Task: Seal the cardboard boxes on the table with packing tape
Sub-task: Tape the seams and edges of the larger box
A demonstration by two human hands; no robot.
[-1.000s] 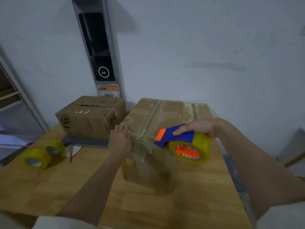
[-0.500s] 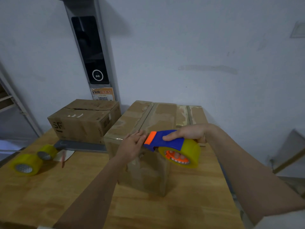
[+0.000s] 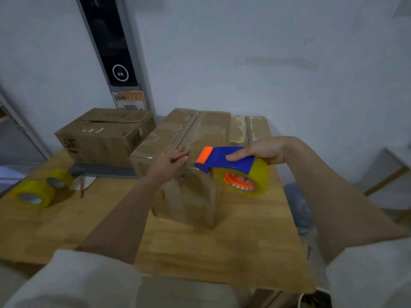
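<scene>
A tall cardboard box [image 3: 206,132] stands in the middle of the wooden table [image 3: 218,252], its top and front glossy with tape. My left hand [image 3: 170,164] rests with straight fingers on the box's near top edge, beside the centre seam. My right hand [image 3: 260,150] grips a blue and orange tape dispenser [image 3: 224,160] loaded with a yellow tape roll [image 3: 242,178]; its orange nose sits just right of my left fingertips at the box's front edge. A second, lower cardboard box [image 3: 104,134] stands behind to the left.
Two spare yellow tape rolls [image 3: 33,193] lie at the table's left edge. A grey flat bar [image 3: 100,171] and a red pen [image 3: 81,187] lie near them. A dark wall panel [image 3: 111,47] rises behind the boxes. A metal shelf frame [image 3: 20,127] stands at the left.
My left hand slid from the box's left front corner rightward to the centre seam. The dispenser moved left and slightly up toward it, ending next to my left fingertips.
</scene>
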